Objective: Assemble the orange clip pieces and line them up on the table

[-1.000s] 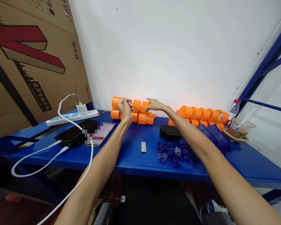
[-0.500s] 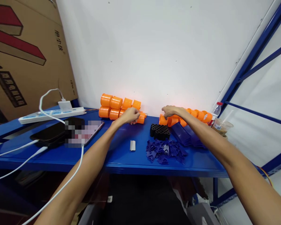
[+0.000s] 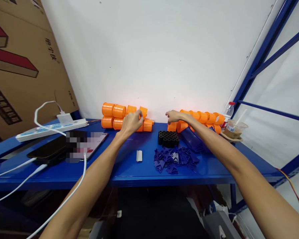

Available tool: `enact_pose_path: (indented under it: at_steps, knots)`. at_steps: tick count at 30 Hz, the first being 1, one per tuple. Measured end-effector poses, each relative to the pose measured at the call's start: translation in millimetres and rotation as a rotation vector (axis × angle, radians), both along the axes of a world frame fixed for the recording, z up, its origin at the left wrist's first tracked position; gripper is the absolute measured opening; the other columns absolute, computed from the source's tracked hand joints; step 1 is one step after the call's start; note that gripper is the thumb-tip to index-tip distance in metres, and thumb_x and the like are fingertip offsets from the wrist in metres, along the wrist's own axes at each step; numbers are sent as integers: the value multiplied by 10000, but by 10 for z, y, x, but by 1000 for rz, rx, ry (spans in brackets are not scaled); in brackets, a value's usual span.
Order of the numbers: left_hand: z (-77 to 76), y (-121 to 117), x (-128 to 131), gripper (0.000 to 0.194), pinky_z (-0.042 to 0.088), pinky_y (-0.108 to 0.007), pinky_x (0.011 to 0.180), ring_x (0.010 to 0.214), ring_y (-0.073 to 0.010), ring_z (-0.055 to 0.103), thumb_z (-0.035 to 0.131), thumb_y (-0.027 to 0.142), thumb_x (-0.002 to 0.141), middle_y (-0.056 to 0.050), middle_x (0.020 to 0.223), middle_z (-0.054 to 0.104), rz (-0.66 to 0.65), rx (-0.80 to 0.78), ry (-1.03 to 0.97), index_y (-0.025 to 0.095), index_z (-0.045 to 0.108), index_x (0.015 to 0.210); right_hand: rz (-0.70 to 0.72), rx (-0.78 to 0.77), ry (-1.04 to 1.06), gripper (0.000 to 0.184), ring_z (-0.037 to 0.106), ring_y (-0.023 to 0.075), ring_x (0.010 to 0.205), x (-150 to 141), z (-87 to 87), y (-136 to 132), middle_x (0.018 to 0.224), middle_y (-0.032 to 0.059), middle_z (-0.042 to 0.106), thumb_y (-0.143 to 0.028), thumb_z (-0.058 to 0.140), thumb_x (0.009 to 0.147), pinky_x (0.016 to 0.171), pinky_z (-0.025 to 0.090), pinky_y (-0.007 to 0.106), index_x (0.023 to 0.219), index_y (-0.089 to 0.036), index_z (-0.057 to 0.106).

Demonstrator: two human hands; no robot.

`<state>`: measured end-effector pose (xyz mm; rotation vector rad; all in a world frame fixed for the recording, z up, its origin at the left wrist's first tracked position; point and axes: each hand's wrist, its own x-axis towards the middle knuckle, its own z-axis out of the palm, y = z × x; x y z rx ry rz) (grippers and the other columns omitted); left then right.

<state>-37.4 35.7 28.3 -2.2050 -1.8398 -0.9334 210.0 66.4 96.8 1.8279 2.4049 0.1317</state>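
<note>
"What's new?"
"Your right hand is now at the right stack of round orange plastic cups by the white wall, leaving the left stack to your left hand."
"Fingers?"
"Half-curled; grips, I can't tell."

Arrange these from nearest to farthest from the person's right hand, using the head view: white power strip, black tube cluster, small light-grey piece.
From the right hand:
1. Black tube cluster: just in front of the hand.
2. Small light-grey piece: farther forward and to the left.
3. White power strip: far over on the left.
</note>
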Motion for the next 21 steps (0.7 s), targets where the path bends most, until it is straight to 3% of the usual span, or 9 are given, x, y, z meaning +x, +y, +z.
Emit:
enact_pose_path:
  at_steps: [3,6,10,13,17,21]
  knots:
    - [58,-10,-44,246,383,-361,686,887,-326,733,509,200,1018,-82,838,744,69,112,-139,202,726,1135,97,53,60,611,716,333,1345,-194,1,-2,1534,226,692,-289,824,932,990,598,343,1482,-82,660]
    - [65,7,-84,209,367,-357,682,794,-304,695,532,184,1008,-46,726,676,84,163,-223,204,723,1089,193,67,50,663,710,359,1348,-459,-104,-34,1527,263,683,-383,867,915,1006,597,370,1450,-53,656]
    - [32,38,-106,183,336,-353,667,746,-296,663,551,172,994,-21,657,613,82,156,-251,220,721,1044,234,65,27,704,717,357,1328,-717,-321,-40,1511,245,702,-443,898,892,975,599,377,1440,-73,654]
    - [15,52,-109,194,323,-351,655,738,-292,659,545,166,995,-23,670,625,85,150,-252,222,723,1047,234,72,26,622,722,353,1315,-776,-431,-12,1488,230,721,-362,882,905,927,589,364,1417,-80,671]
    - [13,62,-112,200,329,-352,663,768,-295,671,547,171,998,-41,730,669,89,159,-239,224,729,1062,229,58,19,499,756,330,1227,-775,-445,-2,1408,238,759,-230,825,910,833,567,324,1356,-42,703]
    - [22,65,-124,196,334,-353,672,765,-296,667,546,170,995,-38,705,649,91,177,-254,224,725,1052,233,21,22,544,785,300,1129,-749,-375,36,1324,194,807,-327,912,854,806,582,301,1309,-78,748]
